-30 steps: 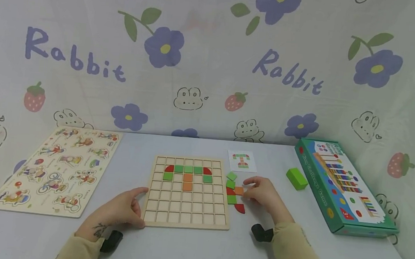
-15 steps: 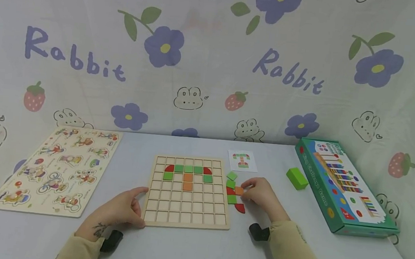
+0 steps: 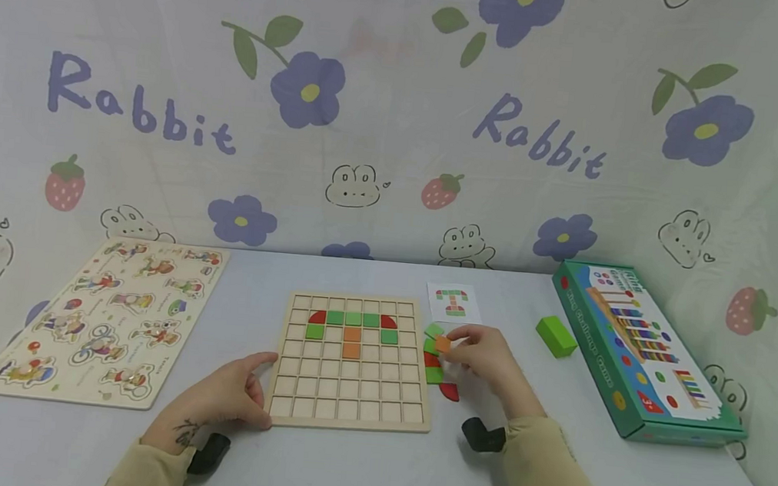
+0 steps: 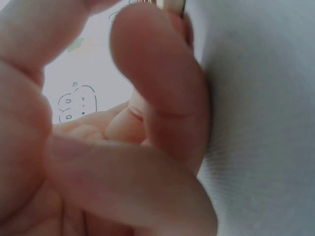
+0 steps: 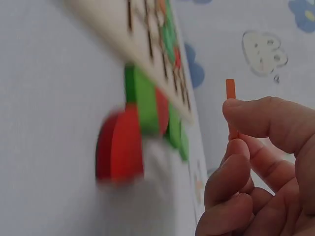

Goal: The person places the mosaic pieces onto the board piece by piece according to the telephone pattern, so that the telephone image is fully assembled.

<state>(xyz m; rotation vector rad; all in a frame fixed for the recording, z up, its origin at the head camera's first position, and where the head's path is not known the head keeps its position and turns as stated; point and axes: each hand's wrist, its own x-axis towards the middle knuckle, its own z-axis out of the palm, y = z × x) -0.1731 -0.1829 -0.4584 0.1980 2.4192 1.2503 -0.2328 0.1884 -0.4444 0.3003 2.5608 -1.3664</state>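
A right hand (image 3: 486,359) pinches an orange tile (image 3: 443,344) between two and three o'clock of a wooden grid board (image 3: 349,388), raised above loose tiles (image 3: 434,375) lining its right edge. The left hand (image 3: 230,395), fingers relaxed, touches the nine-o'clock edge (its thumb at the eight-o'clock corner). The table (image 3: 355,472) leaves a gap toward an animal puzzle (image 3: 100,326) at nine and stretches beyond the near edge at six. At three, a green box (image 3: 650,358) reads "Challenge Game" and "3+"; the cloth (image 3: 384,134) says "Rabbit" twice.
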